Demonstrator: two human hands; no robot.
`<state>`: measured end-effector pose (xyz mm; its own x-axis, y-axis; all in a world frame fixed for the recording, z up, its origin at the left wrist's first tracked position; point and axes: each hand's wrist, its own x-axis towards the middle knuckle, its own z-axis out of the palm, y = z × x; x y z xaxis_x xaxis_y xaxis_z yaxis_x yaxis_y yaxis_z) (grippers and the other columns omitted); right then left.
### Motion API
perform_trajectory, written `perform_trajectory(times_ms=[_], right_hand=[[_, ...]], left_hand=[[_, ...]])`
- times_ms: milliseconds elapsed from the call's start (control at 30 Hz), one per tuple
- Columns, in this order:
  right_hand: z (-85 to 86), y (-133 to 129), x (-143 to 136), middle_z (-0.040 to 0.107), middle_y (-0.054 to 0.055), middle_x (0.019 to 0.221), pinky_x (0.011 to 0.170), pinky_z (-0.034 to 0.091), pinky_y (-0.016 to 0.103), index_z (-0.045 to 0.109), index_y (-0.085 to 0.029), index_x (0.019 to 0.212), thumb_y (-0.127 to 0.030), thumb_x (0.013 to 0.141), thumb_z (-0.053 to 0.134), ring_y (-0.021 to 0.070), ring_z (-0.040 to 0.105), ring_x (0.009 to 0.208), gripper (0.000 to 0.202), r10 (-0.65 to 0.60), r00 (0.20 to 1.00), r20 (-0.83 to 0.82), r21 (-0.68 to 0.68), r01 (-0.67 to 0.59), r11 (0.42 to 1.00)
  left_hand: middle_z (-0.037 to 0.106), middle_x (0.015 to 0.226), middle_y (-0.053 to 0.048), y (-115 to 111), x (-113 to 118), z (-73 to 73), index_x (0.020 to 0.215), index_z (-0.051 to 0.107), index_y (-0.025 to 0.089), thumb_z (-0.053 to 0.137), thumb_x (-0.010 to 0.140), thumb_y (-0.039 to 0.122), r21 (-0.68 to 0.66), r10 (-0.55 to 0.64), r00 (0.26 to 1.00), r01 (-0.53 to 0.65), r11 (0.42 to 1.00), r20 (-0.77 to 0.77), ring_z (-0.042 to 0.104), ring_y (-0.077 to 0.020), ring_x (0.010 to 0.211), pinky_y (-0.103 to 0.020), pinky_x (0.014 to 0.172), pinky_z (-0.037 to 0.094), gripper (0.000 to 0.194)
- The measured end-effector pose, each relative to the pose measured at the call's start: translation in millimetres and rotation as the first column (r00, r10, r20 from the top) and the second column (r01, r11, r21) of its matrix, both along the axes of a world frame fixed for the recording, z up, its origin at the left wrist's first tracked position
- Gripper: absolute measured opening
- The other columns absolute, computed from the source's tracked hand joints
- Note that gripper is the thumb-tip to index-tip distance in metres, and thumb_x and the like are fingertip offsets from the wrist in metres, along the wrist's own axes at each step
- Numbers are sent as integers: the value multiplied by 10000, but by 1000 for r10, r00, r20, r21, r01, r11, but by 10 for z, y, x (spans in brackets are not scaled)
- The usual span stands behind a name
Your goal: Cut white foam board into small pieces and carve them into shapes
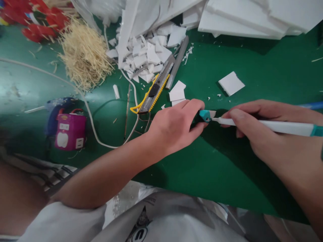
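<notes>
My left hand pinches a small teal piece between thumb and fingers above the green table. A pale flat bit sticks out from the piece's right side. In my right hand is a white pen-like tool with a teal section near its back end. Its narrow tip meets the teal piece or lies right beside it; whether it marks or cuts is not visible. Just behind my left hand lie cut white foam pieces. A yellow and grey utility knife rests to the upper left of that hand.
A heap of white foam scraps lies beside a grey rod. Large white foam sheets stand at the back, and a foam square lies at right. Straw, a white cable and a magenta box occupy the left.
</notes>
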<state>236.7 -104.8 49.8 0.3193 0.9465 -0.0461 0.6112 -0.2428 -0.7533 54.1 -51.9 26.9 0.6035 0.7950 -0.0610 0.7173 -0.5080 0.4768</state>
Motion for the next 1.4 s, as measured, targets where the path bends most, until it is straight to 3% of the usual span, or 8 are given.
perform_trajectory(times_ms=[200,433,667,800,967,1400], right_hand=[[-15,4,13,655,-46,583,439,408,267,734,-262,690,-192,891,696,125,580,498,216,1,999,-34,-1,-1,1000],[-28,-11,5,691,-38,625,482,473,275,739,-271,707,-203,879,720,146,639,540,185,-1,998,-61,32,3,999],[-64,-17,47,666,-27,575,426,407,251,765,-265,698,-254,857,715,129,583,487,167,69,996,-62,109,-62,992],[8,-25,-15,661,-30,586,477,402,252,731,-237,684,-226,873,683,111,562,515,196,-32,999,-11,23,32,999],[59,-31,-53,658,-37,591,503,411,256,726,-237,685,-214,863,691,108,568,529,183,-60,998,-26,-3,60,998],[30,-33,-4,659,-22,574,454,402,251,745,-235,676,-249,859,709,116,548,495,187,-4,1000,12,5,4,1000]], left_hand=[[604,778,35,-2,-24,-12,1123,650,210,694,921,301,1,-7,1000,7,1000,21,620,-151,712,-263,638,416,226],[572,753,42,6,-67,-17,1123,664,203,657,904,252,-8,-24,998,24,1000,57,573,-136,675,-262,642,429,225],[570,747,38,25,-69,-18,1093,674,214,631,914,253,-11,-26,998,27,1000,59,574,-138,685,-260,637,426,188],[573,750,34,18,-69,-18,1086,670,216,609,929,244,-17,-28,998,29,999,56,589,-141,700,-258,640,432,171],[565,752,34,16,-67,-11,1100,670,208,600,935,233,-30,-34,998,35,999,54,593,-145,704,-263,643,440,181],[581,751,34,19,-52,-17,1089,666,219,600,929,234,-17,-25,999,26,1000,43,595,-145,698,-259,630,428,174]])
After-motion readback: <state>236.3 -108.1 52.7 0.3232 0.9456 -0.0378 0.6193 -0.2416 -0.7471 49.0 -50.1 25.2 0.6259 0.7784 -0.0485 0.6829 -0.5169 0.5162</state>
